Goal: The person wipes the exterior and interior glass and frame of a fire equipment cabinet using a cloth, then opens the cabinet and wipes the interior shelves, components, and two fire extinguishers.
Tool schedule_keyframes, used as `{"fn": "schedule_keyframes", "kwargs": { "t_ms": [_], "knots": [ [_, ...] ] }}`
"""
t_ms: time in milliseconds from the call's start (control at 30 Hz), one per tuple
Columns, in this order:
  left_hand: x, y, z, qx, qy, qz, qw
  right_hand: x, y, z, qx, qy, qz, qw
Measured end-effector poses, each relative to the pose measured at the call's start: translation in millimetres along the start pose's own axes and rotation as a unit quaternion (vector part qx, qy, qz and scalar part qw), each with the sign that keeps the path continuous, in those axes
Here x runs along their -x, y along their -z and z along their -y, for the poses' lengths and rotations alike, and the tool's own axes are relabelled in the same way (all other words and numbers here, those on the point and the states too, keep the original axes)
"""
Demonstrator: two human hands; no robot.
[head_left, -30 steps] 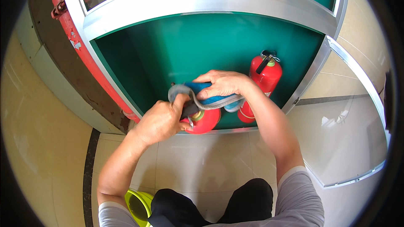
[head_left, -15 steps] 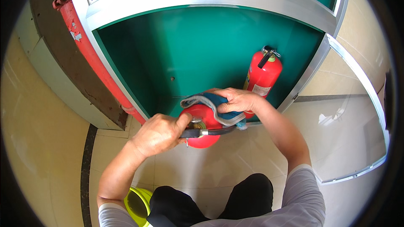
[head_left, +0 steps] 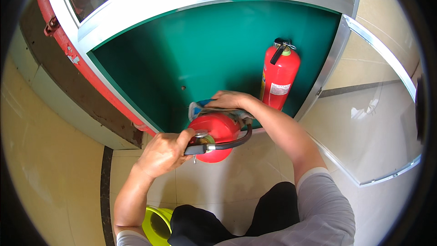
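A red fire extinguisher with a black hose is held up in front of the cabinet, its valve end toward me. My left hand is closed round its black handle. On the extinguisher's far side, my right hand presses a blue and grey cloth against the body. Part of the cloth and some right fingertips are hidden behind the hand and cylinder. Inside the cabinet on the right stands a second red fire extinguisher, upright, with a white label.
The cabinet has a green interior and a silver metal frame. Its clear door hangs open on the right. Along the left runs a red pipe. A yellow-green bucket stands on the tiled floor beside my left leg.
My right hand has slid leftward and to the far side of the extinguisher with the cloth, showing more of the hose. The left hand keeps its hold. The view has shifted slightly.
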State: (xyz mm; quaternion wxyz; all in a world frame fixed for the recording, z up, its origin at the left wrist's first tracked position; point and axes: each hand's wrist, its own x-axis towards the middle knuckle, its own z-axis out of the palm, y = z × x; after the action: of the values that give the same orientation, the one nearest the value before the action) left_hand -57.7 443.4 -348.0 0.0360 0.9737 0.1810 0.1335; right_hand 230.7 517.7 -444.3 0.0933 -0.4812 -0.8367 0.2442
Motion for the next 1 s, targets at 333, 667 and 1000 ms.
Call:
{"fn": "schedule_keyframes", "kwargs": {
  "t_ms": [333,667,1000],
  "knots": [
    [5,-6,20,0.024,0.077,-0.005,0.997,17,-51,-37,-0.288,-0.151,-0.264,0.908],
    [-41,10,41,0.118,0.088,-0.073,0.986,89,32,64,-0.441,0.141,-0.584,0.667],
    [-99,16,32,0.065,0.148,-0.067,0.985,38,14,70,-0.204,-0.024,-0.522,0.828]
  ]
}}
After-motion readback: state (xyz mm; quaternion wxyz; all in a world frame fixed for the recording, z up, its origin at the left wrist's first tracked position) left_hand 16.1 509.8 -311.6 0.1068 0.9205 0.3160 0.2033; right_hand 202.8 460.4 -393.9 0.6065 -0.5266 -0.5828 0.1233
